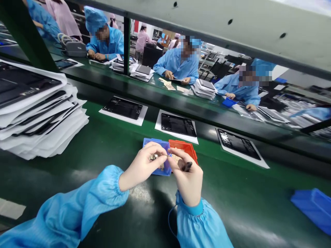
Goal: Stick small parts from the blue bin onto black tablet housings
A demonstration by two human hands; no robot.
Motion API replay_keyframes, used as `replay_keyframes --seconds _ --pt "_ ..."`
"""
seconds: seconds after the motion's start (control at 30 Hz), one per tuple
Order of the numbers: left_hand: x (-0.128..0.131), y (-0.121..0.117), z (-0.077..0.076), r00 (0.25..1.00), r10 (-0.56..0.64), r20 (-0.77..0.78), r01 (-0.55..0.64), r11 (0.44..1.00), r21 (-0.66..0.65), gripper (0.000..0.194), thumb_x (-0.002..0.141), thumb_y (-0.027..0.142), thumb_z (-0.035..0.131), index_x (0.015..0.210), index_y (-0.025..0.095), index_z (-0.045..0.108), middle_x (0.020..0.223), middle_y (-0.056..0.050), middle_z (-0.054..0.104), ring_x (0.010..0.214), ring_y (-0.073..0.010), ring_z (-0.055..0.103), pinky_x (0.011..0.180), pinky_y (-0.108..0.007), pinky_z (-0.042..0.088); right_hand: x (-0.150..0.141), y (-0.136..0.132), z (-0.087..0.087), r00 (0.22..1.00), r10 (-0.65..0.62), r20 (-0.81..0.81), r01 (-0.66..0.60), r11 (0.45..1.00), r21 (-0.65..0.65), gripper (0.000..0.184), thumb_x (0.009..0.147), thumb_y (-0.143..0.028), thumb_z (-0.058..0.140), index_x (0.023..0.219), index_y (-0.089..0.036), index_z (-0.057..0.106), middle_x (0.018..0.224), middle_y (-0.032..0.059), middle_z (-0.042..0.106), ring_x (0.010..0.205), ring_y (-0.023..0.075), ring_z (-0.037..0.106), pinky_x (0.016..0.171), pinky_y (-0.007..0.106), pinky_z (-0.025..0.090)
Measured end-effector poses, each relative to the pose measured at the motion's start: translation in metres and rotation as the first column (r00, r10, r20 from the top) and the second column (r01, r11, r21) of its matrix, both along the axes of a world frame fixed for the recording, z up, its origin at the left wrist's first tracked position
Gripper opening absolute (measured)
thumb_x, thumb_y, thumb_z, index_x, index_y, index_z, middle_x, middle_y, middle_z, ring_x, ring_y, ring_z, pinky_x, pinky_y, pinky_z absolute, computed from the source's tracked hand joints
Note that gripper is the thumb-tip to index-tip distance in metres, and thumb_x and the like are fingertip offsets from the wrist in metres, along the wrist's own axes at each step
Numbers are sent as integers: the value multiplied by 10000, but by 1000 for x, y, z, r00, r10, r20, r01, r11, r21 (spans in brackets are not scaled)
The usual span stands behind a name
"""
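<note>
My left hand [144, 167] and my right hand [190, 179] meet above two small bins, thumb and forefinger pinched on each. What sits between the fingertips is too small to make out. A black, stick-like tool [188, 166] pokes out of my right hand, held by the curled fingers; the rest of it is hidden. Under my left hand is a blue bin [167, 170] with small metallic-looking parts in it. A red bin [191, 148] stands against it on the right, partly behind my right hand, with small pale pieces inside.
Black panels [178, 124] on white sheets lie in a row along the bench's far side. At left rises a tall stack of panels and sheets [43, 137]. Another blue bin [314, 206] is at right. Co-workers [178, 63] sit across, beyond a green post [126, 44].
</note>
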State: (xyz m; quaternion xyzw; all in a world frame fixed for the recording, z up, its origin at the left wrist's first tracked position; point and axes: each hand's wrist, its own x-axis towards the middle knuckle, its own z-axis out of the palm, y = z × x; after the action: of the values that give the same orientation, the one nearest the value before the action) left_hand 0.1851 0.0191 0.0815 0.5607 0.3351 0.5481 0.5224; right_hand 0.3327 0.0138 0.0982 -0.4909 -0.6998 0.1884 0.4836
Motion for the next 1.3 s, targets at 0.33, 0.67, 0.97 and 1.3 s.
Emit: replay_keyframes --seconds 0.33,0.67,0.97,1.3 --pt "-6 2 3 987 56 -152 -44 996 75 76 787 218 608 817 177 665 868 -30 495 737 -109 537 547 -185 476 -4 -2 -1 981 131 -141 -157 969 -191 239 859 -347 542 955 -206 708 785 46 681 742 213 634 652 330 516" --pt "-8 5 4 968 -139 -210 114 985 -127 82 845 222 523 839 160 575 808 -20 642 713 -121 634 599 -196 493 52 50 -10 906 -320 277 376 909 -179 287 702 -442 619 699 -163 690 703 60 649 678 215 584 687 338 440" --pt "-9 1 7 907 -137 -398 111 990 -87 152 914 269 392 822 189 483 737 23 570 645 -90 566 563 -194 447 54 42 0 897 -216 387 323 916 -238 256 789 -274 490 887 -158 695 870 92 636 817 235 587 747 352 429" --pt "-9 -3 10 872 -1 -489 61 992 107 103 909 223 411 825 190 461 751 27 528 644 -93 497 574 -212 404 15 9 24 963 257 80 -203 890 -408 107 776 -272 601 779 -186 664 800 31 610 740 178 556 656 298 416"
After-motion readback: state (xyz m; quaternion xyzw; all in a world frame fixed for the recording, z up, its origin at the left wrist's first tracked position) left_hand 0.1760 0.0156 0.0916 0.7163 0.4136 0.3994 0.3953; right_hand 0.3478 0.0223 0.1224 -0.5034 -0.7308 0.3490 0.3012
